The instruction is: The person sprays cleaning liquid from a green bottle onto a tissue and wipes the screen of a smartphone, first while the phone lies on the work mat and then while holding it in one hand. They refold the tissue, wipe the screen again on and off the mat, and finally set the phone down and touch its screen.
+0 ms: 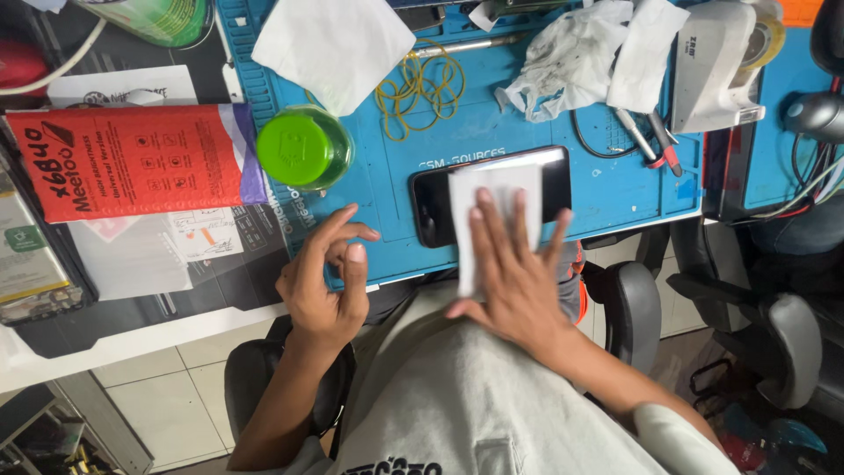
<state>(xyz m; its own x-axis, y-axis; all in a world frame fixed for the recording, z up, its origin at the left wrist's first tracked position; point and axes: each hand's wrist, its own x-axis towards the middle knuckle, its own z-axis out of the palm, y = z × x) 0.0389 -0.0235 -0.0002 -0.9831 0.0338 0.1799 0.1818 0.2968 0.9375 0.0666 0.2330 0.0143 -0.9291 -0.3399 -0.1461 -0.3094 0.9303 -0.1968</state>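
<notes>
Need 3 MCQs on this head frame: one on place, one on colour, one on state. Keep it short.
1. Where does the white cloth lie?
A. across the black phone
B. on the green lid
C. on the floor

2. What colour is the work mat?
A. grey
B. blue
C. yellow

3. How is the right hand set?
A. clenched in a fist
B. flat, fingers spread on the cloth
C. raised off the bench

Answers:
1 A: the cloth covers the middle of the phone, whose dark ends show on both sides.
2 B: the mat under the phone and the rubber bands is blue.
3 B: the spread fingers press on the cloth, while the left hand is beside the phone with fingers curled.
</notes>
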